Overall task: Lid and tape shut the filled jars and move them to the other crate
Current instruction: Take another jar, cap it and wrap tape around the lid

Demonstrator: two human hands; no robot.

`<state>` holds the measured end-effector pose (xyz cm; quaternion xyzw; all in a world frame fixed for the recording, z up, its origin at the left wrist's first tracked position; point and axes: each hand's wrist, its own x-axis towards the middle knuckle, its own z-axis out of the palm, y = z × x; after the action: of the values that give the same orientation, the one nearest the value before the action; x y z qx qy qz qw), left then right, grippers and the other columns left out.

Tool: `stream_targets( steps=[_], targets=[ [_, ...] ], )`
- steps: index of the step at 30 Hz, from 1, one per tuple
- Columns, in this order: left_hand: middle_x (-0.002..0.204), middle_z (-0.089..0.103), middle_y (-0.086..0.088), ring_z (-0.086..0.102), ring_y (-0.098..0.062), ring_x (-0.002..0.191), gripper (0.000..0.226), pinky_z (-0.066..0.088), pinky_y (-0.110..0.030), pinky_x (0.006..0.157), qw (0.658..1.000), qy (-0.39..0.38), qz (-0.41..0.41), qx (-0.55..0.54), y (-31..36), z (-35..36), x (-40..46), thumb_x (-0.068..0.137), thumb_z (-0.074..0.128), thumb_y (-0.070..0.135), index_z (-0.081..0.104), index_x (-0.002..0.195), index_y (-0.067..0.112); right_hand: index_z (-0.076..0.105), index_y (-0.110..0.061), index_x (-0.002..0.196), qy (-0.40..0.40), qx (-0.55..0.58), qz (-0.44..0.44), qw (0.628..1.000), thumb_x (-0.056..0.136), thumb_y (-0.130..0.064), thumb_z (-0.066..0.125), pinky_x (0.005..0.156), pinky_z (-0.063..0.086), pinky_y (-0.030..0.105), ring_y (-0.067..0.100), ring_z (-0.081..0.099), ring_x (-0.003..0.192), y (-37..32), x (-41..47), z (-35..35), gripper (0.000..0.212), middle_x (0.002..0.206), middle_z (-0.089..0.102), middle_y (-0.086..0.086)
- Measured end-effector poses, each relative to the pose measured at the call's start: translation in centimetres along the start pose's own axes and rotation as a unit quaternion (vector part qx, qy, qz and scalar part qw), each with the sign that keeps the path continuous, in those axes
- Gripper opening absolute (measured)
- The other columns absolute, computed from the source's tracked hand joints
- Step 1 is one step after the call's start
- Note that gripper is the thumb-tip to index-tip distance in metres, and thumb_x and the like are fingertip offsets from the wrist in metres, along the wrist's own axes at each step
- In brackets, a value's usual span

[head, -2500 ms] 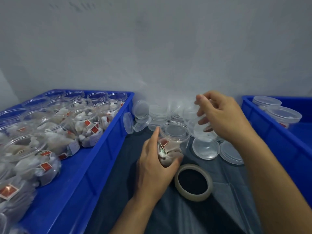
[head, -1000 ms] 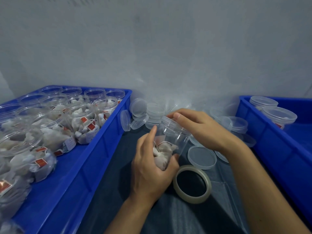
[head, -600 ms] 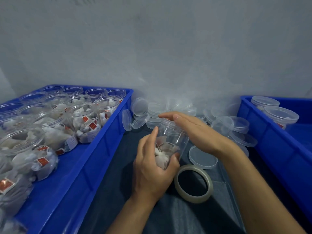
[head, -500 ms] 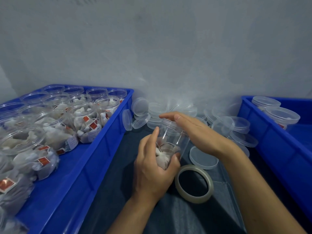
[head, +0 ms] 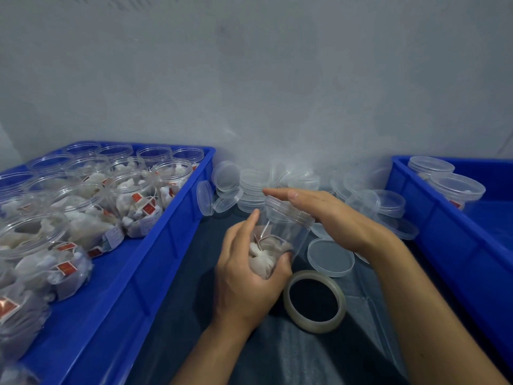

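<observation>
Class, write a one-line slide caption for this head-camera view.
Left hand grips a filled jar while the flat right hand presses its lid on.

Head camera looks forward and down, close over the worktop [head: 319, 357].

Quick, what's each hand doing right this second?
Left hand: closed around the filled jar, holding it tilted.
Right hand: open, flat fingers pressing on the jar's lid.

Clear glossy plastic jar [head: 283, 232], smooth blue plastic crate [head: 155, 245], dark cloth [head: 319, 354]
</observation>
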<state>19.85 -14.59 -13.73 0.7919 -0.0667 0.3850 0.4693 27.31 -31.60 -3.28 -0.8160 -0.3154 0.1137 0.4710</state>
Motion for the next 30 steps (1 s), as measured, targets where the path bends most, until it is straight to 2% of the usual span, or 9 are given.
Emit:
stream_targets(
  steps=[3,5,9,14,17,21,25,27,30],
  targets=[
    [0.134,0.058,0.007,0.061,-0.002,0.120,0.077,0.051,-0.014,0.092,0.999,0.007,0.022,0.032,-0.1,0.0,0.0,0.081,0.080,0.042,0.056,0.151,0.021,0.057,-0.050,0.144,0.026,0.005,0.002,1.000,0.106,-0.047,0.052,0.104,0.037,0.014,-0.018,0.049,0.129,-0.2,-0.2,-0.5,0.038,0.143,0.056,-0.035],
    [0.138,0.056,0.008,0.063,-0.012,0.123,0.076,0.059,-0.035,0.094,0.998,0.008,0.035,0.052,-0.2,-0.1,0.0,0.079,0.082,0.041,0.058,0.149,0.023,0.057,-0.050,0.144,0.037,-0.004,0.004,0.999,0.099,-0.047,0.056,0.107,0.041,0.019,-0.013,0.052,0.129,-0.4,-0.4,-1.0,0.045,0.144,0.059,-0.026],
    [0.144,0.057,0.004,0.061,-0.018,0.128,0.077,0.056,-0.050,0.096,0.994,-0.009,0.054,0.092,-0.3,0.0,0.0,0.075,0.092,0.031,0.062,0.146,0.023,0.056,-0.045,0.145,0.010,-0.020,0.017,1.000,0.097,-0.027,0.064,0.099,0.047,0.016,-0.009,0.057,0.126,-0.4,-1.0,-1.7,0.051,0.142,0.060,-0.021],
    [0.143,0.059,0.002,0.060,-0.018,0.130,0.080,0.054,-0.049,0.101,0.994,-0.034,0.059,0.085,-0.1,0.0,-0.1,0.071,0.097,0.025,0.064,0.144,0.023,0.059,-0.047,0.141,-0.004,-0.036,0.041,0.998,0.094,-0.019,0.066,0.103,0.051,0.026,-0.001,0.061,0.124,-0.4,-1.4,-2.3,0.056,0.141,0.061,-0.014],
    [0.145,0.057,0.002,0.059,-0.020,0.132,0.078,0.054,-0.050,0.099,0.995,-0.047,0.062,0.067,-0.2,0.0,-0.2,0.073,0.095,0.025,0.063,0.145,0.023,0.062,-0.049,0.136,0.009,-0.061,0.055,0.997,0.080,-0.038,0.064,0.099,0.055,0.030,0.004,0.066,0.114,-0.6,-1.4,-2.3,0.057,0.132,0.063,-0.014],
    [0.148,0.053,0.009,0.058,-0.019,0.134,0.080,0.056,-0.048,0.100,0.995,-0.067,0.062,0.030,-0.6,0.0,-0.3,0.075,0.092,0.026,0.060,0.148,0.029,0.064,-0.051,0.121,0.033,-0.099,0.121,0.987,0.089,-0.066,0.061,0.073,0.063,0.029,0.014,0.072,0.092,-0.5,-1.2,-2.0,0.036,0.120,0.066,-0.013],
    [0.150,0.050,0.014,0.056,-0.017,0.137,0.081,0.056,-0.039,0.102,0.994,-0.079,0.070,0.008,-0.7,0.2,-0.3,0.076,0.088,0.030,0.055,0.150,0.035,0.069,-0.042,0.115,0.059,-0.131,0.173,0.974,0.080,-0.086,0.049,0.058,0.062,0.031,0.021,0.075,0.069,-0.3,-1.2,-2.0,0.060,0.103,0.066,-0.005],
    [0.148,0.051,0.015,0.057,-0.014,0.136,0.081,0.055,-0.032,0.102,0.994,-0.076,0.079,0.009,-0.8,0.2,-0.2,0.076,0.087,0.032,0.054,0.150,0.035,0.068,-0.040,0.119,0.054,-0.145,0.167,0.974,0.085,-0.090,0.043,0.064,0.064,0.034,0.019,0.075,0.073,-0.4,-1.3,-2.0,0.065,0.103,0.066,-0.006],
    [0.144,0.053,0.016,0.058,-0.008,0.132,0.080,0.051,-0.020,0.101,0.996,-0.061,0.071,0.011,-0.8,0.1,-0.1,0.077,0.086,0.035,0.055,0.150,0.035,0.062,-0.051,0.126,0.022,-0.126,0.130,0.983,0.077,-0.096,0.042,0.097,0.056,0.038,0.002,0.066,0.103,-0.5,-1.7,-2.4,0.069,0.117,0.064,-0.023]
  ],
)
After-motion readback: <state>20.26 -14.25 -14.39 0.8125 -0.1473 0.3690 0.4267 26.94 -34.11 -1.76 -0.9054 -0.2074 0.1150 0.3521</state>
